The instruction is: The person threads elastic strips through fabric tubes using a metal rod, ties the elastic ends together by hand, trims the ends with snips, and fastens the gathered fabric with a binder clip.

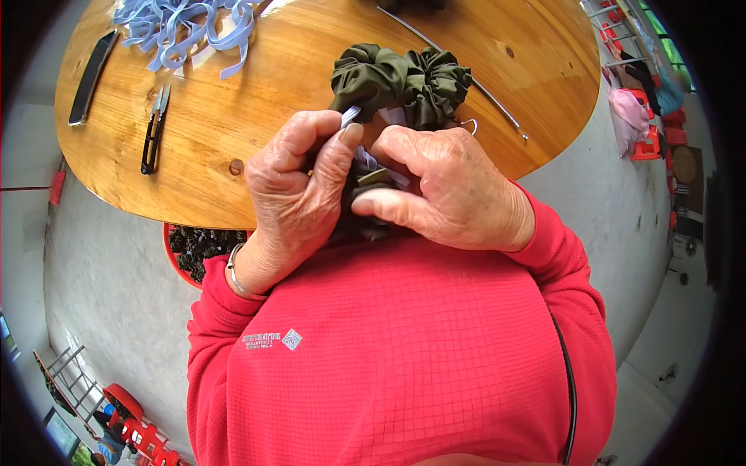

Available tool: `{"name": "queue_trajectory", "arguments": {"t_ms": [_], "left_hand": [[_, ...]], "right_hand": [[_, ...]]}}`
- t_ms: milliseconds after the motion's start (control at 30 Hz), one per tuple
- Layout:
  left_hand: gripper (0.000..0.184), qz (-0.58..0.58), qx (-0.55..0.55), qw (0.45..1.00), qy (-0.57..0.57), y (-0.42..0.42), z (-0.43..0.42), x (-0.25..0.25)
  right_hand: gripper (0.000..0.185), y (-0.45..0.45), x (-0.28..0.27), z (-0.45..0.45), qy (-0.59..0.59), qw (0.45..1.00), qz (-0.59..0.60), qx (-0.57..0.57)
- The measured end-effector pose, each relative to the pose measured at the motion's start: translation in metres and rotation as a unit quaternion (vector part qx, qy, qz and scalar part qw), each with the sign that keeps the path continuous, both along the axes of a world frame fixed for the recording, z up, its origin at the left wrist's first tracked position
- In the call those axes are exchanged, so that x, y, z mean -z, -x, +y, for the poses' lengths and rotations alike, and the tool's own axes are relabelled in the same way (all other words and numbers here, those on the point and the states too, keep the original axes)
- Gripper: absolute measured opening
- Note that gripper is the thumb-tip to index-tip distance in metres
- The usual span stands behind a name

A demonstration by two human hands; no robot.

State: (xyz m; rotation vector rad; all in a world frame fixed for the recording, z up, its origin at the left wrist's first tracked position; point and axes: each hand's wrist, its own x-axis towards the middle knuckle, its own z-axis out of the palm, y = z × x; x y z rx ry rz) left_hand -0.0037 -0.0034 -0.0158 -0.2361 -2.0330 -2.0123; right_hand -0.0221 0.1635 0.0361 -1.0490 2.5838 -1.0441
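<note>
Red top [404, 349] is seen nearest, below the table [206, 186] edge; pale elastic [351, 116] is pinched by the left hand [291, 179], just near of gathered green fabric [369, 78]; what is grasped by the curled right hand [451, 182] cannot be told; snips [155, 128] are surrounded by open wood; blue strips [183, 31] are cut off far left.

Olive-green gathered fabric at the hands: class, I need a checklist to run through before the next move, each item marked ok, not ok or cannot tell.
1. Left hand pinching the pale strip: ok, between thumb and finger.
2. Right hand firmly gripping: cannot tell, its fingers are partly hidden.
3. Olive-green gathered fabric visible beyond the hands: ok.
4. Thread snips away from both hands: ok, lying on the wooden table.
5. Metal rod apart from the fabric: cannot tell, it passes close.
6. Light-blue strips sorted singly: not ok, heaped together.
</note>
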Motion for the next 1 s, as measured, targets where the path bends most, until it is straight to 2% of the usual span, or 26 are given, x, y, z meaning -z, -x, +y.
{"name": "queue_trajectory", "arguments": {"t_ms": [33, 133, 167, 267, 400, 600, 800, 900, 1000], "left_hand": [[0.011, -0.059, 0.051, 0.997, -0.005, -0.001, -0.007, -0.005], [0.026, -0.208, 0.187, 0.941, -0.193, -0.005, -0.012, -0.021], [0.041, -0.212, 0.247, 0.93, -0.171, -0.004, -0.019, -0.025], [0.045, -0.249, 0.303, 0.911, -0.13, -0.004, -0.027, -0.03], [0.039, -0.3, 0.338, 0.886, -0.1, 0.0, -0.031, -0.033], [0.038, -0.252, 0.285, 0.922, -0.069, -0.01, -0.029, -0.031], [0.038, -0.268, 0.264, 0.913, -0.158, -0.015, -0.03, -0.028], [0.028, -0.276, 0.239, 0.913, -0.182, -0.01, -0.035, -0.032], [0.018, -0.289, 0.208, 0.921, -0.158, -0.009, -0.036, -0.032]], "right_hand": [[0.029, 0.0, 0.002, 0.0, 0.017, 1.0, -0.007, 0.004], [0.025, 0.0, 0.004, 0.003, 0.039, 0.999, -0.024, 0.012], [0.022, 0.002, 0.001, 0.006, 0.025, 0.999, -0.028, -0.002], [0.02, 0.002, 0.002, 0.01, 0.059, 0.995, -0.062, -0.045], [0.018, 0.004, -0.002, 0.012, 0.062, 0.983, -0.145, -0.094], [0.015, 0.001, 0.0, 0.015, 0.084, 0.98, -0.16, -0.08], [0.015, 0.003, 0.001, 0.015, 0.084, 0.98, -0.165, -0.076], [0.015, 0.005, -0.006, 0.01, 0.058, 0.974, -0.214, -0.04], [0.017, 0.004, 0.004, 0.002, 0.132, 0.977, -0.16, -0.047]]}}
